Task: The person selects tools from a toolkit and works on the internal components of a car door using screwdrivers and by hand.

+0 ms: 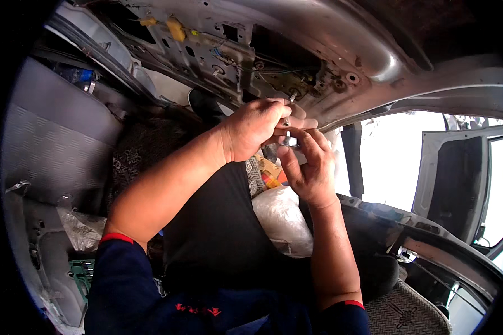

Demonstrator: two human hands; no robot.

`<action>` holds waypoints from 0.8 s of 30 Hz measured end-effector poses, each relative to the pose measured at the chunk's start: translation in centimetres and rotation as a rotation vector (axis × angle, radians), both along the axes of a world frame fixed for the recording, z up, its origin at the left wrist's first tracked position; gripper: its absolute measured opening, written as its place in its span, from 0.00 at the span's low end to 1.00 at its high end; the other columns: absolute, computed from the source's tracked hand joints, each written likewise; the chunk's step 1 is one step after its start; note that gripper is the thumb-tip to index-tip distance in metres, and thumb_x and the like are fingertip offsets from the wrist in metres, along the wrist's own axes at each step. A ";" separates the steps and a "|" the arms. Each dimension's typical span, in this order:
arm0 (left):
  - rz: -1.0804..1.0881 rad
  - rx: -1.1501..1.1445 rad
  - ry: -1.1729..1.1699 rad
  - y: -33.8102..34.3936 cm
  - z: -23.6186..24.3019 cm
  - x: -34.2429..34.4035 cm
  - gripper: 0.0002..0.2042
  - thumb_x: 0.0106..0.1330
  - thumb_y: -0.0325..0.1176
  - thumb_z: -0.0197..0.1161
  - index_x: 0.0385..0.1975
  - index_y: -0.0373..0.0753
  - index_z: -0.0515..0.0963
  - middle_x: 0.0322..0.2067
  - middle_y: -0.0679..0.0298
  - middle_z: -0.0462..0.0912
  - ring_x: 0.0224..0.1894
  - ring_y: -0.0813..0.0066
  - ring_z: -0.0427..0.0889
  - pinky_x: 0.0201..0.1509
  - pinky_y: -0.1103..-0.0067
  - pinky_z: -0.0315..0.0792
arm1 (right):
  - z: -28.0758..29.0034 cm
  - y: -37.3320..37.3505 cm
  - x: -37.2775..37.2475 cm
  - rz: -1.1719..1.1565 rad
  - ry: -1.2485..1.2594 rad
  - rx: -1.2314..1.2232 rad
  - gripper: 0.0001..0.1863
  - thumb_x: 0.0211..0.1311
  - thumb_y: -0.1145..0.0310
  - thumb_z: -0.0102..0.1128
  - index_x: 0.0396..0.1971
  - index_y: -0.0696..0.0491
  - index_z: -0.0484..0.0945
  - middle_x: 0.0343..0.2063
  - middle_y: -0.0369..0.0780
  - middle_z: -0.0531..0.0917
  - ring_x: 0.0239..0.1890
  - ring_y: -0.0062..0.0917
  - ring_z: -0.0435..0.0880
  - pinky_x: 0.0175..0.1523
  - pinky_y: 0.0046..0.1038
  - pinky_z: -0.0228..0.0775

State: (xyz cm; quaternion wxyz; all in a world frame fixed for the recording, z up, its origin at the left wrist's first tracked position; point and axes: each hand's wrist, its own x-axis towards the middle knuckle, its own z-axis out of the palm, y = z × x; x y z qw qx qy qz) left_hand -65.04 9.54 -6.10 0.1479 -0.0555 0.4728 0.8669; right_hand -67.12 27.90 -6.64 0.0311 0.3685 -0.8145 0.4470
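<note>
My left hand [256, 127] is closed, fingers bent together in front of the bare metal door. A small bright metal tip [292, 98] shows just beyond its fingers; most of what it grips is hidden. Close beside it, my right hand [313, 162] pinches a small shiny silver metal piece [290, 141] between thumb and fingers. The two hands nearly touch at the fingertips. Behind them lies the vehicle door's inner shell [246, 64], with holes and wires exposed.
A grey seat [61, 134] stands at the left. Below my hands sits a clear plastic bag [284, 215] near colourful packaging [269, 178]. A green tool case [82, 272] lies at lower left. Another open door [452, 178] appears at the right, past the bright opening.
</note>
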 end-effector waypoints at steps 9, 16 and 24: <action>0.128 -0.496 0.165 1.5 -2.0 -0.1 0.12 0.78 0.32 0.44 0.44 0.36 0.77 0.48 0.64 0.83 0.49 0.76 0.80 0.52 0.80 0.73 | -0.4 0.5 -1.7 0.022 0.201 0.183 0.16 0.51 0.64 0.70 0.41 0.51 0.83 0.38 0.40 0.83 0.42 0.37 0.81 0.48 0.38 0.68; 0.108 -0.786 0.257 2.0 -2.7 -0.7 0.12 0.79 0.30 0.44 0.47 0.33 0.75 0.48 0.60 0.83 0.53 0.72 0.79 0.60 0.76 0.72 | -0.8 0.8 -2.1 -0.029 0.228 0.302 0.16 0.50 0.64 0.71 0.40 0.52 0.82 0.36 0.38 0.83 0.41 0.36 0.82 0.49 0.37 0.66; 0.155 -0.508 0.266 1.6 -2.7 -1.1 0.19 0.81 0.35 0.42 0.66 0.33 0.61 0.65 0.56 0.73 0.64 0.72 0.71 0.67 0.78 0.66 | -2.1 -1.9 -0.3 -0.101 -0.285 -0.087 0.14 0.66 0.72 0.59 0.49 0.61 0.73 0.38 0.51 0.83 0.40 0.42 0.84 0.45 0.35 0.75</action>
